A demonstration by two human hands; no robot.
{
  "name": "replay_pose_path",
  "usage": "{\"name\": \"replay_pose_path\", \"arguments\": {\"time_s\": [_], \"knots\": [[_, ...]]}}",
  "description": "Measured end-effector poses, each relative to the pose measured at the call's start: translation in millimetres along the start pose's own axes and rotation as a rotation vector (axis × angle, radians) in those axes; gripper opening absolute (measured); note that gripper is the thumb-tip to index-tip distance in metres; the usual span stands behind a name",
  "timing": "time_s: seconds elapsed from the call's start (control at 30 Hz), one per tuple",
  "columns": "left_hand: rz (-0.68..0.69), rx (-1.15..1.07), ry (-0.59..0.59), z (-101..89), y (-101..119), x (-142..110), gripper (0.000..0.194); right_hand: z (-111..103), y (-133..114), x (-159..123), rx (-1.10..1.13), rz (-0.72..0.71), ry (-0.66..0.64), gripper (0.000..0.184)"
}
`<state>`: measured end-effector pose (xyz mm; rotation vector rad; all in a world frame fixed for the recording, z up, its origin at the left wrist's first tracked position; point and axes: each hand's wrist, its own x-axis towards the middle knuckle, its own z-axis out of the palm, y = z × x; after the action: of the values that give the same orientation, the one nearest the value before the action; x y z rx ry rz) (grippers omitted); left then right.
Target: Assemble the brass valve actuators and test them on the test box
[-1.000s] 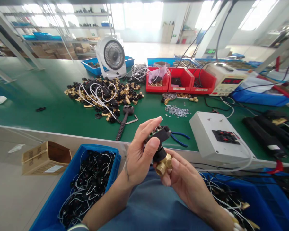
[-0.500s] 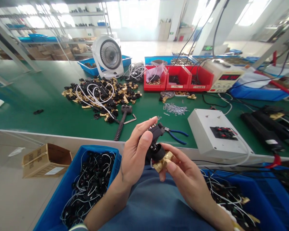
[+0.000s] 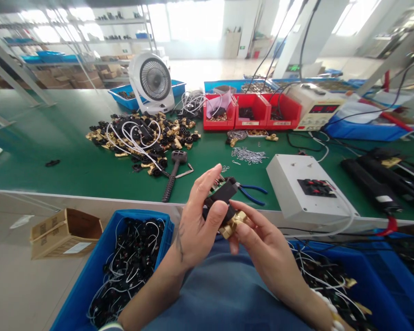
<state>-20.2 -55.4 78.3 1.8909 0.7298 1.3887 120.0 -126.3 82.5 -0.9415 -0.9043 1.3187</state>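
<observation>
My left hand (image 3: 200, 220) grips a black plastic part (image 3: 221, 195) between thumb and fingers, just in front of my lap. My right hand (image 3: 262, 243) holds the brass fitting (image 3: 232, 224) that sits under the black part, fingers curled round it. The two pieces are joined together between my hands. Blue-handled pliers (image 3: 251, 193) lie on the green table (image 3: 72, 165) right behind them.
A heap of brass and black parts with white wires (image 3: 141, 138) lies beside a hammer (image 3: 174, 172). A white fan (image 3: 152, 82), red bins (image 3: 251, 112), a white box (image 3: 307, 193), a meter (image 3: 317, 108). Blue bins of wired parts at left (image 3: 124, 266) and right (image 3: 334, 280); a cardboard box (image 3: 64, 230).
My hands have turned the assembly slightly: the brass fitting has rotated and risen a little, and the black part now tilts more to the right. The view has drifted a bit.
</observation>
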Motion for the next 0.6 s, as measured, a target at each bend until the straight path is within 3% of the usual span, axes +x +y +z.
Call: {"name": "replay_pose_path", "arguments": {"time_s": [0.17,0.27,0.37,0.5,0.6], "knots": [[0.084,0.329,-0.038,-10.7,1,-7,0.089,-1,-2,4,0.05,-0.003,0.109,0.038],[0.1,0.448,-0.081,-10.2,7,-10,0.09,-2,-2,2,-0.026,-0.033,0.135,0.04],[0.094,0.429,-0.03,-4.8,10,-11,0.087,-6,-4,2,-0.166,-0.092,0.096,0.037],[0.075,0.323,0.036,5.2,12,-13,0.084,-16,-14,13,-0.43,-0.342,0.089,0.04],[0.071,0.245,0.003,13.0,17,-16,0.084,-19,-19,22,-0.488,-0.509,0.157,0.046]]}}
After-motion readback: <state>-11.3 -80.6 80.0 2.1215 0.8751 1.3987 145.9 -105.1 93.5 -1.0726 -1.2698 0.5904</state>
